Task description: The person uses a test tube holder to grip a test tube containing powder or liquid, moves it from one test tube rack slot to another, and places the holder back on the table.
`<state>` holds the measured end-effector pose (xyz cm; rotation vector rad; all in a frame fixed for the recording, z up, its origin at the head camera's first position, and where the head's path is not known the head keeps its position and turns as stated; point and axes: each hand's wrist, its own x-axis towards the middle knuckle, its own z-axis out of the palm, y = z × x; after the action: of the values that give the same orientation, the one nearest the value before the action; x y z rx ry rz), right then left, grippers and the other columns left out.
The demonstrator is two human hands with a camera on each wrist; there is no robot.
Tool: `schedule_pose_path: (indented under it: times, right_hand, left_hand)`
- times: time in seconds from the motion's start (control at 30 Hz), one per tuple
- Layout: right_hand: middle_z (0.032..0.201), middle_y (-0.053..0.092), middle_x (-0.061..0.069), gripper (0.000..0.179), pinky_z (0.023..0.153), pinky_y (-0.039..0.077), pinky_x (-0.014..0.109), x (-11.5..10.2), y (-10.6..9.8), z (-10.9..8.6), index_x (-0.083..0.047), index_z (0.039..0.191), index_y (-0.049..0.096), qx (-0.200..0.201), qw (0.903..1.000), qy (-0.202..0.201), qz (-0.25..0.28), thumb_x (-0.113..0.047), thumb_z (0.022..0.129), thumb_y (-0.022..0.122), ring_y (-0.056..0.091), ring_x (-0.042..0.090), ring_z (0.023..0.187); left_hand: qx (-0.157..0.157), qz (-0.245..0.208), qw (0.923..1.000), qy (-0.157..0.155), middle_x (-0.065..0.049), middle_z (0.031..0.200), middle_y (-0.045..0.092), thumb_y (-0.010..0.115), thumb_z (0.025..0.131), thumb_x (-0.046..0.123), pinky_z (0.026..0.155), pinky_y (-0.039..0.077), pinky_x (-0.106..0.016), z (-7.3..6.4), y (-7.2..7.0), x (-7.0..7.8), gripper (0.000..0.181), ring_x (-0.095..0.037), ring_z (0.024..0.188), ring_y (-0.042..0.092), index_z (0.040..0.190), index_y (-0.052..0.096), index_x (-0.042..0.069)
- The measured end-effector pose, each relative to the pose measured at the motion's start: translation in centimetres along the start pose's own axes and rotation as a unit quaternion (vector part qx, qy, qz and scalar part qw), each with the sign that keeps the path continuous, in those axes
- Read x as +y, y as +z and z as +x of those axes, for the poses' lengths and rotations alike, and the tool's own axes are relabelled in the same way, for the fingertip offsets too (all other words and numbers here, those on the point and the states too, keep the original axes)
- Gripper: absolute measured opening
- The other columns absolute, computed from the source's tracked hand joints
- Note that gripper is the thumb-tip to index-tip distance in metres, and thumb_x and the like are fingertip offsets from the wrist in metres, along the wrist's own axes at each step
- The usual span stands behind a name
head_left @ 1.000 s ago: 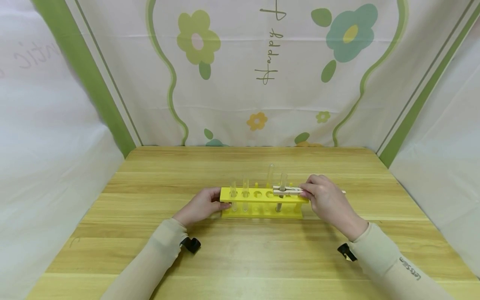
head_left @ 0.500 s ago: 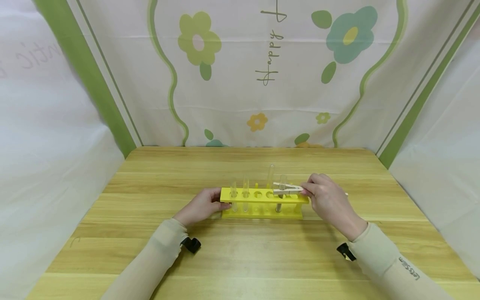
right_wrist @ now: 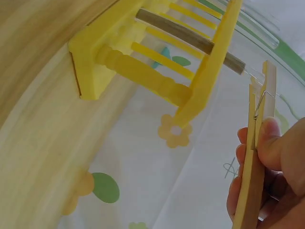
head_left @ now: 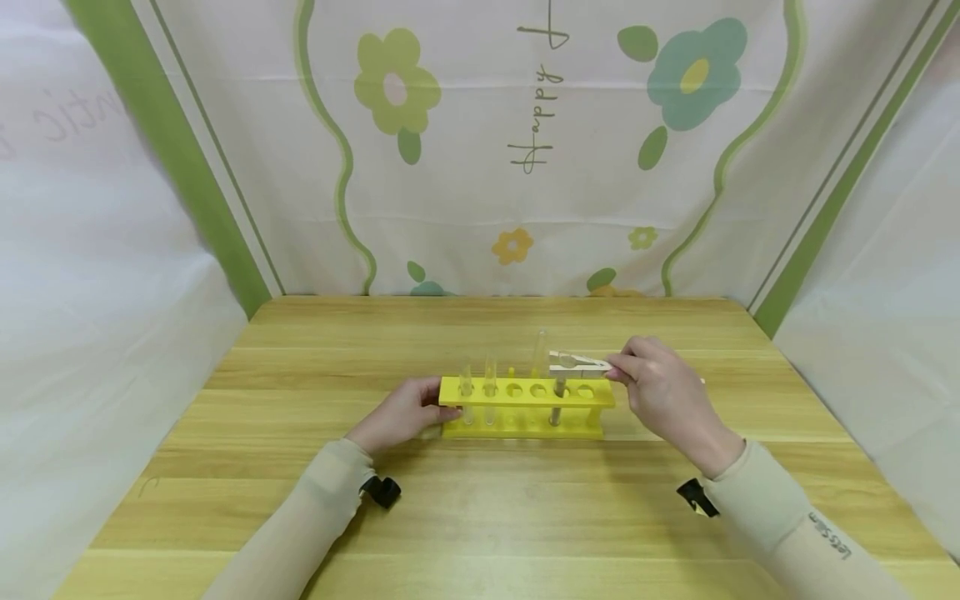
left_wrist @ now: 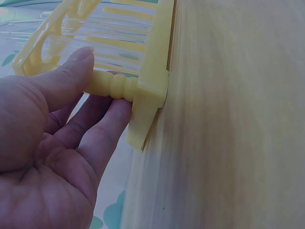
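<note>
My left hand (head_left: 401, 412) grips the left end of a yellow test tube rack (head_left: 528, 400); in the left wrist view its thumb and fingers are round the end post (left_wrist: 107, 83). A test tube with dark contents (head_left: 557, 414) stands in a hole toward the rack's right side. My right hand (head_left: 667, 396) holds a wooden test tube clamp (right_wrist: 252, 176) above the rack. The clamp's spread prongs lie on either side of that tube's clear upper part, close to its mouth. In the right wrist view, the thumb (right_wrist: 269, 136) lies along the clamp near its wire spring.
Two clear test tubes (head_left: 491, 387) stand in the rack's left holes. Another clear tube (head_left: 540, 346) sits upside down on a peg at the back. The rack stands on a wooden table (head_left: 480, 517), with printed flower cloth (head_left: 450, 183) hanging behind and at the sides.
My right hand has raised the clamp from the rack's top bar to near the tube's mouth. Its prongs have spread from nearly parallel to a V. The left hand stays on the rack.
</note>
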<state>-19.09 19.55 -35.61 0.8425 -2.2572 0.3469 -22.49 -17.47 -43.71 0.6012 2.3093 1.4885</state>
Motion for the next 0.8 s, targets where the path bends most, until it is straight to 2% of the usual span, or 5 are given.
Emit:
schedule_pose_path:
  times: [0.3, 0.5, 0.8]
  right_hand:
    - [0.076, 0.06, 0.007, 0.012, 0.052, 0.052, 0.036, -0.2, -1.8, 1.6, 0.006, 0.086, 0.077, 0.034, 0.9992, -0.017, -0.007, 0.004, 0.076, 0.082, 0.059, 0.024, 0.066]
    - [0.077, 0.062, 0.011, 0.012, 0.054, 0.053, 0.039, 0.0, -3.5, 2.8, 0.008, 0.086, 0.076, 0.054, 0.9983, -0.015, -0.018, 0.006, 0.076, 0.082, 0.059, 0.029, 0.069]
    - [0.075, 0.061, 0.015, 0.013, 0.054, 0.049, 0.042, 0.7, -6.5, 4.5, 0.009, 0.088, 0.077, 0.1, 0.9941, -0.015, -0.038, 0.006, 0.076, 0.081, 0.058, 0.033, 0.065]
  left_hand:
    - [0.0, -0.002, 1.0, 0.004, 0.002, 0.114, 0.07, 0.069, 0.095, 0.022, 0.082, 0.055, -0.035, -0.1, 0.1, 0.2, 0.029, -0.017, 0.101, 0.066, 0.124, 0.066, 0.02]
    - [0.0, 0.002, 1.0, 0.003, 0.002, 0.113, 0.07, 0.069, 0.095, 0.021, 0.082, 0.055, -0.035, -0.1, 0.1, 0.2, 0.027, -0.017, 0.1, 0.066, 0.123, 0.067, 0.02]
    - [0.0, -0.001, 1.0, 0.003, 0.002, 0.113, 0.07, 0.069, 0.095, 0.022, 0.082, 0.055, -0.035, -0.1, 0.1, 0.2, 0.028, -0.017, 0.1, 0.066, 0.123, 0.066, 0.019]
